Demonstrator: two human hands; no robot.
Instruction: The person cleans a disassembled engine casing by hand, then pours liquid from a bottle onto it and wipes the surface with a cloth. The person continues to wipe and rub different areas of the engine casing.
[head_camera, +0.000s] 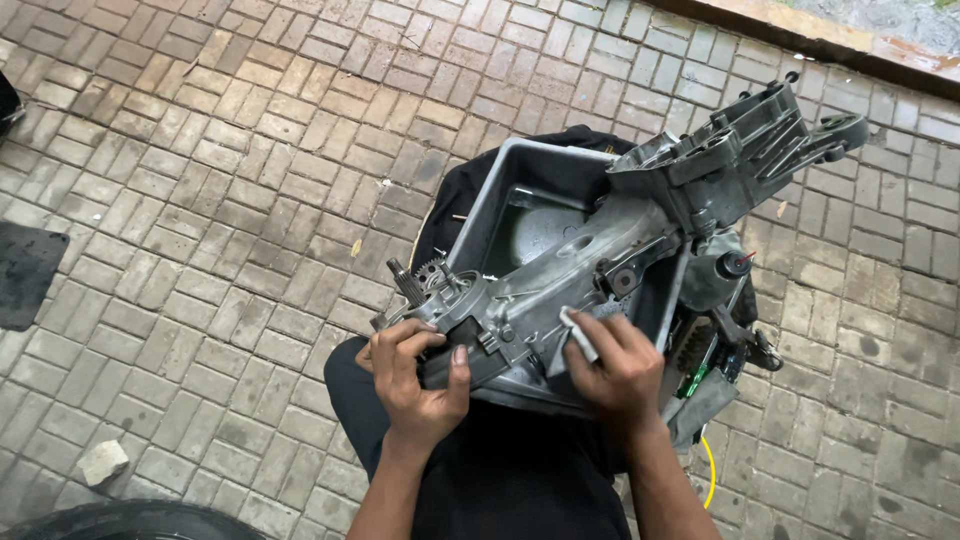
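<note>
1. a pale chunk of stone (103, 462) lies on the brick paving (200, 200) at far left.
2. the left hand (415, 375) is closed around the dark near end of a grey metal engine casing (560, 270).
3. the casing rests tilted across a grey plastic tub (500, 190).
4. the right hand (615, 365) pinches a small grey rag (580, 332) against the casing's side.

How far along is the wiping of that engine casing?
Part done: the casing's upper face looks pale and fairly clean. In hand: the left hand grips the dark lower end while the right hand presses a rag to the side. Left: the grimy gear end.
</note>
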